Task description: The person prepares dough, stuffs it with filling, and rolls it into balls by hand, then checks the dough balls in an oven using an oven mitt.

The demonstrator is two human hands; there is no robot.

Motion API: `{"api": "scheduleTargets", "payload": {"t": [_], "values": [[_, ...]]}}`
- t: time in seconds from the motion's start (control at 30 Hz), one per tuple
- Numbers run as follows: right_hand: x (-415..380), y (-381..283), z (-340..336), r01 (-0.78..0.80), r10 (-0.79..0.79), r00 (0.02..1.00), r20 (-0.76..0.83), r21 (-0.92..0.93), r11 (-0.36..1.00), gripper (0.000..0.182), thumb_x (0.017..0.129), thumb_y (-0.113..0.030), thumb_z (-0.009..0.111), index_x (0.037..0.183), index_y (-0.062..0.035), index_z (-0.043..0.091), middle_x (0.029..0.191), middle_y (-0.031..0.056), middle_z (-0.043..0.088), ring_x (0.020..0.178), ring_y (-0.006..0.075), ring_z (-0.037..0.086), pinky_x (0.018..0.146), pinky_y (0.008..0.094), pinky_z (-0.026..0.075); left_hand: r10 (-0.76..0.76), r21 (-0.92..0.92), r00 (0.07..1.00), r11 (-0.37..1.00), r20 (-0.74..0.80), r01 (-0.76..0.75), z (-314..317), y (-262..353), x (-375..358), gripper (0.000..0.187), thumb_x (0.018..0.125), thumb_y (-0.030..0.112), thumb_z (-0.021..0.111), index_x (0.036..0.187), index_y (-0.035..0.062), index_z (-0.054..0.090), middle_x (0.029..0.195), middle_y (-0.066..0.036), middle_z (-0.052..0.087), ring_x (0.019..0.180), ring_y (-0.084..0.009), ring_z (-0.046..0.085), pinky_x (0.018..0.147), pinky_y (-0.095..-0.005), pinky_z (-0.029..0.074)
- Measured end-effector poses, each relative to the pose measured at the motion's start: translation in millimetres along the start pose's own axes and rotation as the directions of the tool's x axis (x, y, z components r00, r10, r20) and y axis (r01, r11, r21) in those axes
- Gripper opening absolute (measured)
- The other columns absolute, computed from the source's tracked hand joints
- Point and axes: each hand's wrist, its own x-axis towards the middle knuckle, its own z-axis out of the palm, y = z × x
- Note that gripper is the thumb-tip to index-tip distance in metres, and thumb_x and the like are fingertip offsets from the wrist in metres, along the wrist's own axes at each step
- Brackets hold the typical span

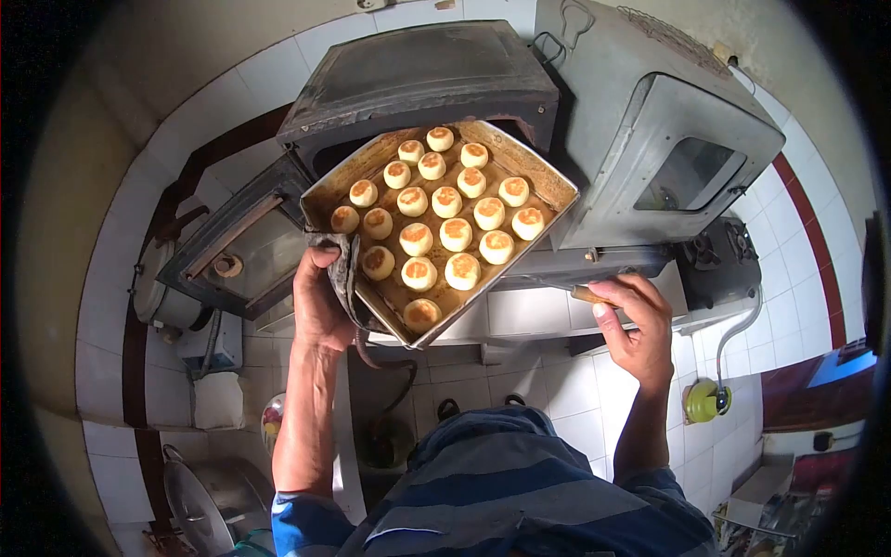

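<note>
My left hand (322,297) is closed on the left corner of a metal baking tray (543,181), with a dark cloth (343,269) between fingers and rim. Several round buns (456,234) with browned tops stand in the tray. The tray is angled in front of the oven (418,79), its far part near the oven opening. My right hand (640,325) pinches the wooden handle of a thin metal tool (591,294). The tool points left toward the tray's right edge; its far end is hard to make out.
The oven's glass door (237,237) hangs open at the left. On the right stands a second grey oven (682,148) with its door closed. A gas stove (719,260) and a green gas cylinder (705,401) are further right. A large metal pot (209,501) sits at lower left.
</note>
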Motion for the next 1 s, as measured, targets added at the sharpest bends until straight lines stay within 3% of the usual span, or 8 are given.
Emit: {"api": "scheduleTargets", "payload": {"t": [0.3,0.53,0.7,0.77,0.8,0.9,0.97,1.0], "values": [[-7,-7,14,0.005,-0.007,0.999,-0.042,-0.054,0.999,0.025,0.088,-0.004,0.072,0.112,-0.0061,0.075,0.104,0.0118,0.071,0.092,0.0284,0.068,0.080,0.0387,0.054,-0.017,0.107,0.998,0.994,-0.065,0.024,-3,10,28,0.059,0.085,0.028,0.060,0.138,0.0042,0.056,0.132,-0.015,0.066,0.118,-0.0310,0.065,0.106,-0.0455,0.052],[-1,-18,43,0.115,-0.118,0.991,-0.066,-0.057,0.992,0.026,0.086,-0.003,0.072,0.112,-0.0066,0.074,0.102,0.0118,0.070,0.089,0.0307,0.067,0.080,0.0406,0.054,-0.107,0.127,0.993,0.985,-0.049,0.113,-11,16,39,0.063,0.088,0.042,0.062,0.138,0.0039,0.057,0.132,-0.015,0.066,0.117,-0.0302,0.066,0.105,-0.0449,0.053],[9,-29,56,0.171,-0.180,0.980,-0.081,-0.106,0.980,0.034,0.079,0.002,0.074,0.112,-0.0058,0.074,0.102,0.0124,0.069,0.090,0.0302,0.067,0.081,0.0407,0.053,-0.073,0.109,0.996,0.991,-0.055,0.079,-11,12,28,0.062,0.089,0.042,0.064,0.139,0.0055,0.057,0.135,-0.017,0.063,0.122,-0.0336,0.061,0.111,-0.0480,0.046],[14,-31,63,0.189,-0.199,0.976,-0.085,-0.117,0.975,0.035,0.078,0.002,0.075,0.112,-0.0053,0.074,0.102,0.0126,0.069,0.090,0.0302,0.067,0.080,0.0408,0.053,-0.009,0.219,0.986,0.975,-0.164,0.046,10,10,10,0.064,0.091,0.046,0.062,0.139,0.0035,0.058,0.133,-0.016,0.066,0.115,-0.0291,0.067,0.104,-0.0441,0.053],[17,-32,67,0.203,-0.215,0.972,-0.089,-0.134,0.970,0.036,0.077,0.003,0.075,0.113,-0.0048,0.073,0.103,0.0128,0.069,0.090,0.0302,0.066,0.080,0.0408,0.053,-0.030,0.223,0.986,0.972,-0.163,0.066,9,9,5,0.065,0.090,0.048,0.062,0.139,0.0044,0.057,0.135,-0.017,0.063,0.123,-0.0323,0.061,0.108,-0.0471,0.048],[27,-36,78,0.208,-0.229,0.967,-0.113,-0.170,0.963,0.037,0.078,0.001,0.075,0.115,-0.0047,0.073,0.104,0.0129,0.068,0.089,0.0306,0.066,0.079,0.0411,0.052,0.074,0.329,0.989,0.944,-0.125,-0.029,-1,1,-1,0.066,0.092,0.052,0.056,0.138,0.0045,0.059,0.133,-0.017,0.064,0.122,-0.0327,0.061,0.105,-0.0459,0.049],[35,-33,85,0.216,-0.242,0.962,-0.127,-0.190,0.958,0.038,0.079,0.000,0.074,0.117,-0.0050,0.073,0.104,0.0128,0.068,0.089,0.0305,0.066,0.078,0.0411,0.052,0.077,0.335,0.983,0.942,-0.169,-0.016,-1,-2,-8,0.062,0.095,0.052,0.050,0.134,0.0043,0.062,0.129,-0.017,0.066,0.121,-0.0327,0.062,0.104,-0.0450,0.050],[39,-32,88,0.223,-0.255,0.957,-0.137,-0.209,0.952,0.039,0.080,-0.001,0.074,0.118,-0.0052,0.072,0.105,0.0127,0.068,0.089,0.0305,0.066,0.077,0.0411,0.052,0.047,0.239,0.994,0.971,-0.097,-0.023,-8,-6,-8,0.060,0.096,0.046,0.054,0.137,0.0028,0.059,0.132,-0.015,0.066,0.121,-0.0296,0.063,0.106,-0.0433,0.049]]}}
